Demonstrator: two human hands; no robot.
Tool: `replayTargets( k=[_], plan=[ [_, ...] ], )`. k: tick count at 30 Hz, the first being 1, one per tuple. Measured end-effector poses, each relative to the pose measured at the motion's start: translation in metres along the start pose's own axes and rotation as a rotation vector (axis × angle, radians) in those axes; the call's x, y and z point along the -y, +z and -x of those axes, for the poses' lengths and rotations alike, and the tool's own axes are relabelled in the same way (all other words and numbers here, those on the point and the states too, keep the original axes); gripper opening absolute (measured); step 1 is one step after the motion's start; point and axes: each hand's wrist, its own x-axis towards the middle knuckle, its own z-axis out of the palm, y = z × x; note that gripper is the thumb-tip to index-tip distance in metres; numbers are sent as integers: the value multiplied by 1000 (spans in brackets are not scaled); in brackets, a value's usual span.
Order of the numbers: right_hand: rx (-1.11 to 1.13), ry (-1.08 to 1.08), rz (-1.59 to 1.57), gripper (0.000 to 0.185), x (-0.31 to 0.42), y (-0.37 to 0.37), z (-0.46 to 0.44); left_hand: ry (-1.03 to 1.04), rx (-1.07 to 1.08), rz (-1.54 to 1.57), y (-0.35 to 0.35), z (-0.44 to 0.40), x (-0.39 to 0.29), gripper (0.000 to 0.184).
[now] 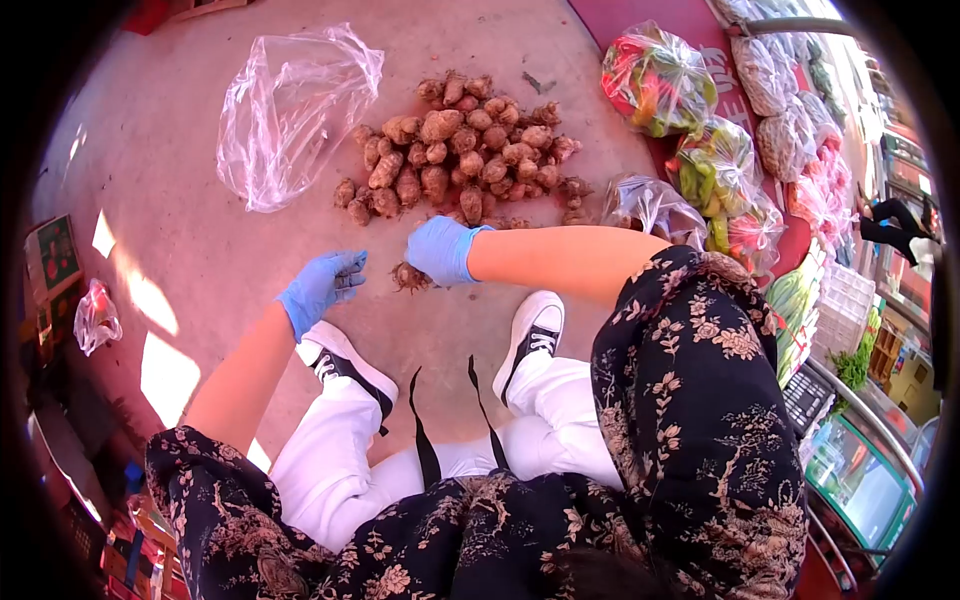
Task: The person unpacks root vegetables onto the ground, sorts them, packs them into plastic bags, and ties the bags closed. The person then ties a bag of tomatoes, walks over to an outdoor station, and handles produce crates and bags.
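Note:
My right hand (442,250), in a blue glove, is closed around a brown, hairy taro root (408,277) whose rooty end sticks out below the fingers. To its left, my left hand (325,287), also blue-gloved, has its fingers loosely stretched and a little apart, with nothing visible in them. Just beyond both hands a heap of taro roots (463,140) lies on the concrete floor. A clear plastic bag (285,115) is spread out, crumpled, left of the heap.
Bags of red and green peppers (660,80) and green vegetables (715,170) line the right side. A clear bag (655,207) sits right of the heap. My sneakers (535,330) stand close below my hands. A small plastic bag (97,318) lies far left.

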Motion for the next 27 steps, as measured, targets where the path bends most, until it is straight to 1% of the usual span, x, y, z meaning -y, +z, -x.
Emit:
replayTargets(
  k=[1,2,3,4,5,6,7,10,11,12,13,14,15,17,18,19,21,22,23,24,25,26,27],
  plan=[
    [68,116,-110,22,-9,-17,27,48,29,-28,9,-1,-12,28],
    [145,193,-229,28,-29,-8,38,60,67,-50,18,-3,-23,30],
    [140,276,-385,32,-39,-21,65,72,104,-72,31,-4,-39,31],
    [65,307,-491,36,-55,-6,81,86,138,-92,43,-5,-55,32],
    [45,397,-682,41,-66,-2,100,132,156,-175,59,-4,-73,35],
    [-9,448,-773,41,-68,-9,120,173,170,-256,80,-2,-89,38],
    [-46,514,-867,36,-69,-15,137,211,184,-338,99,-1,-100,42],
    [-358,549,-1143,35,-65,-2,171,378,490,-313,151,-7,-117,58],
    [-494,580,-1197,36,-60,4,176,445,576,-346,167,-12,-120,62],
    [-488,604,-1225,37,-59,5,180,510,662,-378,181,-16,-120,67],
    [-479,628,-1253,38,-60,4,184,562,674,-398,193,-22,-117,65],
    [-470,648,-1279,40,-60,5,187,563,639,-369,200,-26,-115,65],
    [-663,609,-1408,39,-58,12,185,564,601,-336,206,-29,-113,64],
    [-660,616,-1511,39,-59,17,182,604,493,-278,211,-43,-99,61],
    [-654,619,-1560,38,-59,16,180,560,449,-256,211,-47,-92,59],
    [-686,576,-1548,37,-60,25,172,518,408,-233,210,-51,-86,57],
    [-617,687,-1101,36,-73,24,173,465,293,-237,207,-61,-77,51],
    [-574,731,-879,36,-81,23,174,421,223,-271,205,-64,-75,54],
    [-658,754,-756,35,-98,31,176,376,150,-302,200,-66,-73,58],
    [-769,833,-673,29,-115,34,177,331,76,-331,194,-69,-69,61],
    [-855,891,-605,23,-134,43,178,321,50,-240,186,-79,-60,60],
    [-813,958,-458,30,-154,52,178,327,32,-204,179,-87,-53,59],
    [-783,936,-399,35,-169,56,177,331,14,-169,174,-92,-45,58]
  ],
)
